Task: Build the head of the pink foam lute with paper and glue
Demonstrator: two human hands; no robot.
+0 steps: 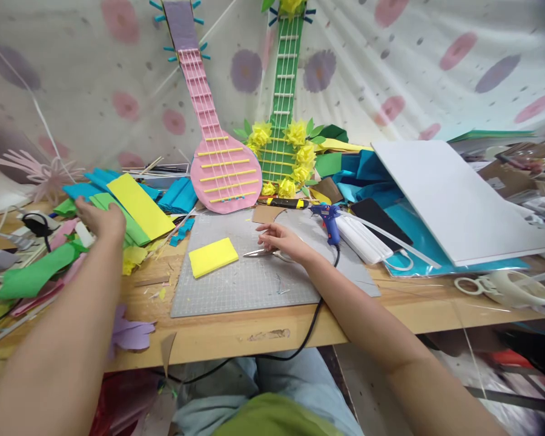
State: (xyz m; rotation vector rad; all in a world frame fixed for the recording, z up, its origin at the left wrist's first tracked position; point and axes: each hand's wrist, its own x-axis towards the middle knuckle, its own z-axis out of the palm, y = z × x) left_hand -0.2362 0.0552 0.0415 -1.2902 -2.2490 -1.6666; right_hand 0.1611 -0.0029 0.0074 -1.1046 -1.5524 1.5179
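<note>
My left hand (pixel 100 219) reaches out to the left and rests on a stack of green and yellow foam sheets (pixel 138 209); its fingers are blurred. My right hand (pixel 285 241) lies on the grey cutting mat (pixel 254 281) with fingers curled over a pair of scissors (pixel 260 252), whose blades point left. A small yellow foam piece (pixel 213 257) sits on the mat just left of the scissors.
A pink paper guitar (pixel 218 163) and a green one with yellow flowers (pixel 284 145) lean against the backdrop. A blue glue gun (pixel 329 221), white face masks (pixel 363 239), a white board (pixel 449 200) and a tape roll (pixel 520 287) lie right. Foam scraps crowd the left.
</note>
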